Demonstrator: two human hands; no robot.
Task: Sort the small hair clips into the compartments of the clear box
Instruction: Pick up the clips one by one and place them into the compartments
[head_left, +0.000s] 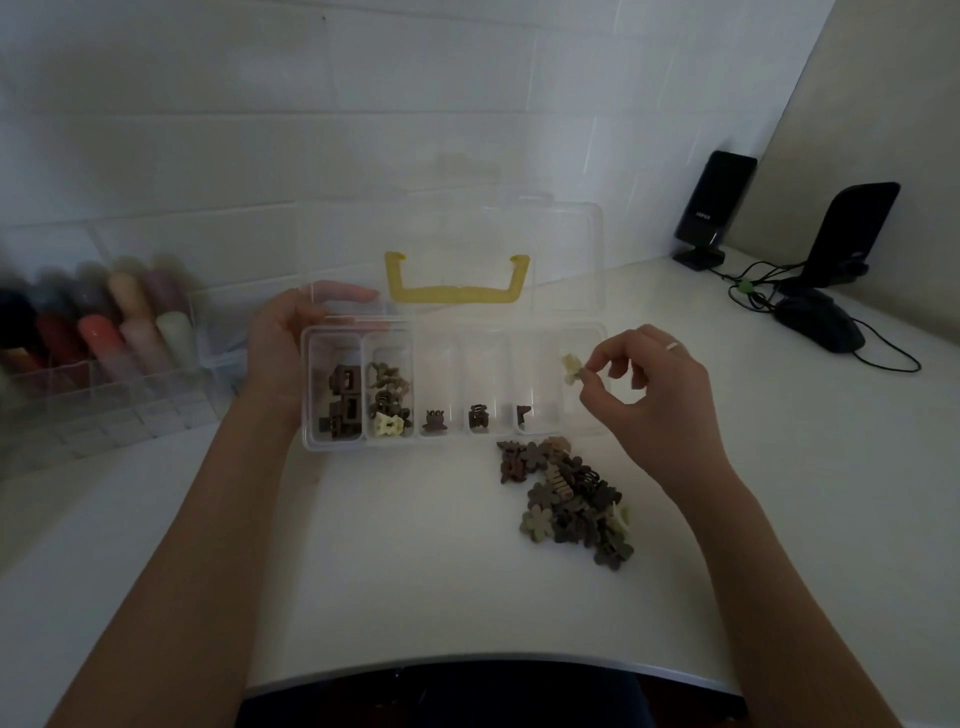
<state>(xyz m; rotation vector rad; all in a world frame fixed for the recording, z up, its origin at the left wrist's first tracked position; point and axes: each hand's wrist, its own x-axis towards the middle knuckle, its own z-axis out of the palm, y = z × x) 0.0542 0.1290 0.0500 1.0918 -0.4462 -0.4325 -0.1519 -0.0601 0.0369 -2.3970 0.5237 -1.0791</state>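
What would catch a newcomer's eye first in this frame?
Probably the clear box mid-table, its yellow handle standing out on the raised lid. The right hand pinches a cream clip over the box's right end, while the left hand holds its left side. A pile of brown clips lies just in front.

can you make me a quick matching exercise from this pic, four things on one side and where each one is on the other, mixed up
Things:
1. cream clip
2. pile of unsorted clips
3. dark brown square clips
4. computer mouse

Places:
A. leftmost compartment of the clear box
B. far right of the table, by the speakers
C. pinched in the right hand over the box's right end
D. loose on the table, in front of the box's right half

Pairs: 1-C, 2-D, 3-A, 4-B
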